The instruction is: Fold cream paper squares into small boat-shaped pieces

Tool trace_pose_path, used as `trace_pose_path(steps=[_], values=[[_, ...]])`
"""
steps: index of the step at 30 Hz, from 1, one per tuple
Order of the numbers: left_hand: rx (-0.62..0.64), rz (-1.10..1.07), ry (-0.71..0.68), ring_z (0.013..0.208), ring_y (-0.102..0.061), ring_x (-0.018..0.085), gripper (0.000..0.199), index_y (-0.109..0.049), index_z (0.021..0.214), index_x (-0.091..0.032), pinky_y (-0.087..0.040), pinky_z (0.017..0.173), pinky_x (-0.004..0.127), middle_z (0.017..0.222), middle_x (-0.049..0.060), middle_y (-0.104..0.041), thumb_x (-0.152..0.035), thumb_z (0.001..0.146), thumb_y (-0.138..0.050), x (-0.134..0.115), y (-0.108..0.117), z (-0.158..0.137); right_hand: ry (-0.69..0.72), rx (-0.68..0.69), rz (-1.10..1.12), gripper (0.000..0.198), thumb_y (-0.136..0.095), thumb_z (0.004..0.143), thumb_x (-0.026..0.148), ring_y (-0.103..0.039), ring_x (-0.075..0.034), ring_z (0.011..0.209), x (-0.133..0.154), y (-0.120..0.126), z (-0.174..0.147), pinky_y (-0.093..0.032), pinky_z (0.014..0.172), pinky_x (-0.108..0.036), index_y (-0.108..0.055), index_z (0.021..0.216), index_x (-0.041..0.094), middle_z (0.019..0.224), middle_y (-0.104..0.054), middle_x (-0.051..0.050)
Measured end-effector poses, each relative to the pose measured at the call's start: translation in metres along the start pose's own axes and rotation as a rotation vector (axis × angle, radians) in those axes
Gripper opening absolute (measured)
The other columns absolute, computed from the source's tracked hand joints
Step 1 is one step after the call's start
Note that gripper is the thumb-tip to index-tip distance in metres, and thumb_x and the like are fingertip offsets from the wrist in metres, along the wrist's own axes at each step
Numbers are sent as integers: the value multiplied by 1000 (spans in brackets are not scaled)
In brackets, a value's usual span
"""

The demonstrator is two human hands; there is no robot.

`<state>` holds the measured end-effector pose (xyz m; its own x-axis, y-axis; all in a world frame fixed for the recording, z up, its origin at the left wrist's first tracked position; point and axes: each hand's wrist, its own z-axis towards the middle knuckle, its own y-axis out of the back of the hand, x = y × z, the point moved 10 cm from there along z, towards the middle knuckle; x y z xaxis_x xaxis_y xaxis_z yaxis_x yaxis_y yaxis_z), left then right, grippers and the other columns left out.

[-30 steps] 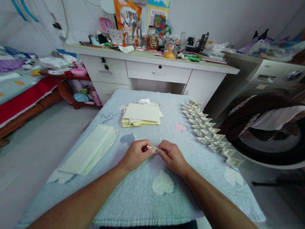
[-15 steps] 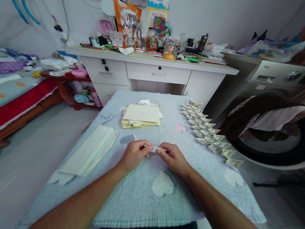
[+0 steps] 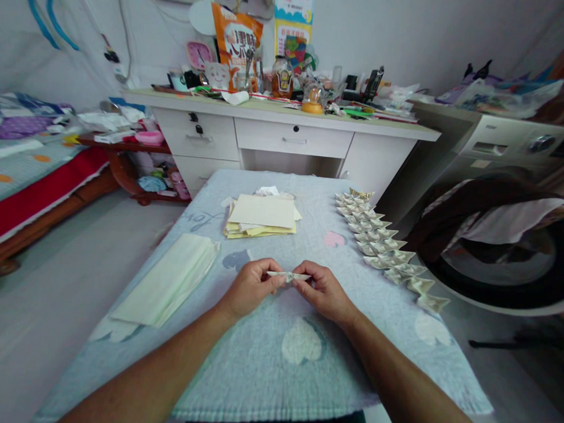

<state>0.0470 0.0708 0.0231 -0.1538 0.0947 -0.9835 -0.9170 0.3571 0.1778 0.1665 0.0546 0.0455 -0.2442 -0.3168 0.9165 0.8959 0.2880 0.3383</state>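
Observation:
Between my two hands is a small folded paper piece (image 3: 289, 276), pale, narrow and pointed at its ends. My left hand (image 3: 251, 286) pinches its left side between thumb and fingers. On the right side, my right hand (image 3: 323, 290) grips it the same way. The piece is held just above the cloth-covered table (image 3: 276, 384). Off to the right stand rows of folded paper boats (image 3: 378, 236), set close together. Beyond my hands lies a stack of cream and yellow paper sheets (image 3: 263, 211). A pile of pale green paper (image 3: 166, 281) rests at the left.
A white desk (image 3: 294, 128) crowded with jars, a snack bag (image 3: 236, 46) and small items stands behind the table. At the right is a washing machine (image 3: 510, 145) with its door open and clothes hanging out. A bed (image 3: 37, 184) is at the left.
The paper piece has turned and now shows a level, pointed shape with a small raised middle. My hands have barely shifted. The camera view has moved slightly.

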Motion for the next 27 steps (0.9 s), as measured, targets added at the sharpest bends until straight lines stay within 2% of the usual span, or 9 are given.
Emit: trace_pose_path(steps=[6,11,16,23,27], values=[[58,-53,5,52,-48,7,21,-60,73,-13,-36,50,18,60,-3,-56,-32,77,-66,1,-4,1,92,38,2,20,-60,87,33,-52,-12,71,10,1,2,-38,67,-23,-64,77,16,73,-56,0],[68,-48,-7,52,-48,7,21,-61,74,-13,-36,50,18,61,-3,-56,-33,78,-66,1,-6,1,35,36,47,23,-59,87,37,-50,-12,69,6,1,1,-37,65,-23,-63,79,16,72,-55,0],[83,-10,-5,54,-49,8,18,-63,74,-13,-35,51,18,60,-3,-55,-30,78,-66,1,-9,0,14,8,-6,23,-57,88,36,-49,-12,68,7,2,0,-37,65,-23,-60,76,17,71,-54,1],[147,-139,28,54,-51,8,21,-62,74,-13,-38,54,20,66,0,-63,-33,78,-66,2,-16,-2,-14,72,137,23,-56,88,37,-50,-12,69,3,-3,0,-38,67,-24,-59,78,16,72,-55,0],[106,-19,-58,65,-54,11,20,-64,78,-14,-40,60,22,72,1,-62,-33,81,-63,-7,-12,-1,8,14,20,20,-56,87,34,-49,-12,68,7,3,0,-37,65,-23,-59,77,17,71,-54,1]])
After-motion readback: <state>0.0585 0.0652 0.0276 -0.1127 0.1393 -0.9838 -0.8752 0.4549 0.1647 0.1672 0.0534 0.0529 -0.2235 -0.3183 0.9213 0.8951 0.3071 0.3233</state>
